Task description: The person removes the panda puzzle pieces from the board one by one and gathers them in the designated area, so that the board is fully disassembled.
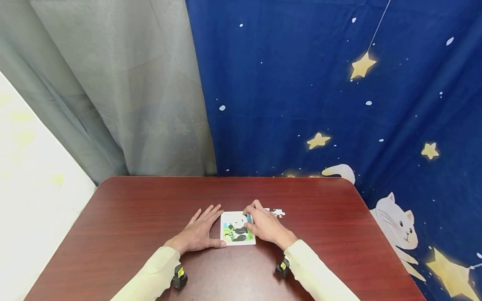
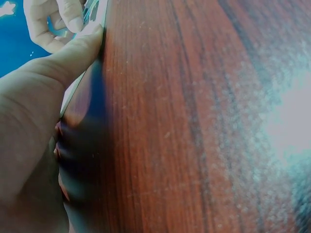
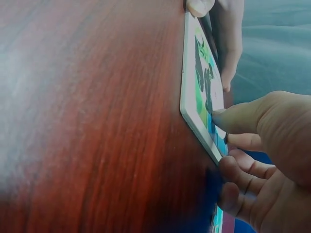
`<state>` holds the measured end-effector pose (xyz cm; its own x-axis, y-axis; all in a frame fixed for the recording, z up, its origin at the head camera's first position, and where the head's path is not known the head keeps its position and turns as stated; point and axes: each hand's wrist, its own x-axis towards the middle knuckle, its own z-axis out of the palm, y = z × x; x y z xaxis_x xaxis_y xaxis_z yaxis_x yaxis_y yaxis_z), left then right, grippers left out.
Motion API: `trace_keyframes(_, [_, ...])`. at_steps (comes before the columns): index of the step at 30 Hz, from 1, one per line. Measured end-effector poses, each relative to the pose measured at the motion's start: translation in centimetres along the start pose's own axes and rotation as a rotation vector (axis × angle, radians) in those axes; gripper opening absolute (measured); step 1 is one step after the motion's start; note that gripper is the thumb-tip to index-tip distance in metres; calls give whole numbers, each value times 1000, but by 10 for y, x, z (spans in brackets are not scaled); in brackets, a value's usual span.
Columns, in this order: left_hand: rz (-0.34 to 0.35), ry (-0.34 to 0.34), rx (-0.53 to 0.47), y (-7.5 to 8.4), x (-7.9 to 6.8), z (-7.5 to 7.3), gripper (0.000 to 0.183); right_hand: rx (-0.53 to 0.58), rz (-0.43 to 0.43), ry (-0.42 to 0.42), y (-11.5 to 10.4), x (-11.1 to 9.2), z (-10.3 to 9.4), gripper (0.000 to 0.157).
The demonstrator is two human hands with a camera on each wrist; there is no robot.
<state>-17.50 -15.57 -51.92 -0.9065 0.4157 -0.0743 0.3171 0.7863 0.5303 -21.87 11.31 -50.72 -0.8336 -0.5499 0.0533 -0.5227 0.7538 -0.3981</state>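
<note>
A white-framed jigsaw puzzle (image 1: 239,243) with a panda picture lies flat on the table. My left hand (image 1: 199,232) is spread along its left side, with the thumb resting on the near left corner of the frame and the other fingers straight. Over the right part of the puzzle, my right hand (image 1: 265,223) pinches a blue-edged puzzle piece (image 1: 248,218) between thumb and fingertips. In the right wrist view, that thumb (image 3: 238,118) comes down at the blue part of the picture (image 3: 212,124). The hand hides most of the piece.
Just beyond the right hand lie loose puzzle pieces (image 1: 278,212), white with black patches. The dark red wooden table (image 1: 150,196) reaches back to a grey curtain (image 1: 162,104) and a blue curtain with stars (image 1: 278,104).
</note>
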Motion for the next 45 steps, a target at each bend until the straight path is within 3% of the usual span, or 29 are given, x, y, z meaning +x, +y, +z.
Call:
trace_keyframes(15, [1, -2, 5, -2, 4, 2, 107, 62, 17, 58, 2, 4, 1, 30])
trace_keyframes(21, [0, -4, 9, 0, 3, 1, 107, 24, -33, 36, 1, 3, 2, 12])
trace_keyframes(30, [11, 23, -14, -5, 1, 1, 110, 8, -74, 67, 1, 2, 1, 9])
trace_keyframes(37, [40, 54, -39, -11, 1, 7, 113, 71, -16, 80, 8, -3, -8, 18])
trace_keyframes(45, [67, 64, -47, -13, 1, 11, 113, 98, 93, 126, 30, -19, -23, 8])
